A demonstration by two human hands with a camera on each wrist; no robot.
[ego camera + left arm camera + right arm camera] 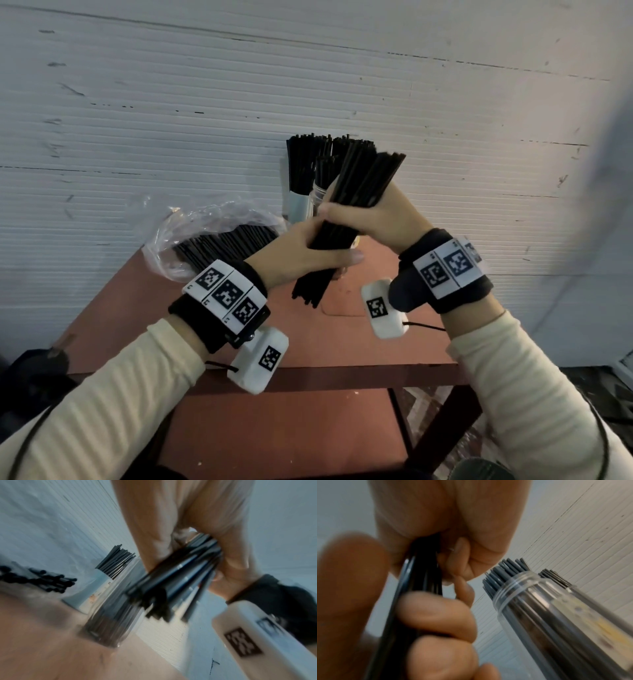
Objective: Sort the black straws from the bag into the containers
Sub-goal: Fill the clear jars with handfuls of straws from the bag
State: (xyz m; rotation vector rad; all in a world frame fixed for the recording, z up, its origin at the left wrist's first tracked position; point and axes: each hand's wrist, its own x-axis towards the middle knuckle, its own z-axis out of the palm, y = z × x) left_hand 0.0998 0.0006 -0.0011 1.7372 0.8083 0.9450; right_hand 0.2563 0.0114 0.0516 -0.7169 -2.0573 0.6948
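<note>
- A thick bundle of black straws [346, 219] sat at the centre of the head view, held above the table and tilted, its top ends fanned toward the upper right and its lower ends pointing down-left.
- The left hand [301, 255] gripped the lower half of the bundle, fingers curled round it and the thumb laid across the front.
- The right hand [380, 219] clasped the same bundle just above, fingers wrapped tight around the straws; the two hands touched.
- In the right wrist view the curled fingers [436, 612] pressed against the dark straws, though the picture was blurred.
- Behind the hands, at the upper centre of the head view, stood a clear jar [320, 197] packed with upright straws, and just left of it a pale container [298, 205], also full of straws.
- At the centre left, a clear plastic bag [191, 226] lay on its side with more loose straws inside.
- All rested on a reddish-brown table [342, 342] set against a white ribbed wall [205, 102].
- Both wrists bore black bands with white marker tags, over cream sleeves.
</note>
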